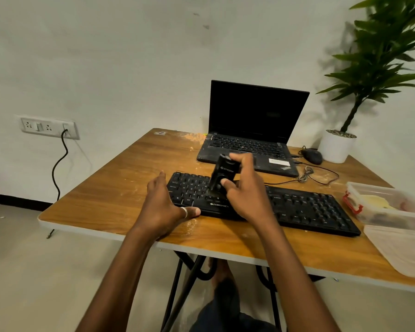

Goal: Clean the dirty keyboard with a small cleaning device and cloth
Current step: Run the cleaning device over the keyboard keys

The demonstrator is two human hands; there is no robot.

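Two hands are working at the keyboard (309, 209). The right hand (246, 195) is gripping the device (222, 176), a small black one, with the thumb pressing on its front and the fingers curling round its far side. The device is tilting, its top leaning toward 1 o'clock and its lower end touching the keys in the keyboard's left half, just above the space bar.

At 9 o'clock of the device, the left hand (162, 204) is lying open with its fingers straight, holding nothing. The hand is sitting at the keyboard's left end, and the thumb, wearing a ring (184, 212), is touching the keyboard's near edge.

The keyboard is lying flat on the table (106, 195), running from 10 o'clock to 4 o'clock across it. At 12 o'clock of the keyboard a laptop (254, 130) is standing open with a dark screen. At 2 o'clock a mouse (312, 156) is lying beside the laptop, its wire looping toward the keyboard, and a white pot (336, 147) with a plant is standing just past the mouse. At 3 o'clock, near the keyboard's right end, a clear box (388, 202) with a red clasp is sitting, and at 4 o'clock a pale pink cloth (403, 250) is lying at the table's edge. At 9 o'clock on the wall, a socket (48, 127) is holding a black cable hanging down.
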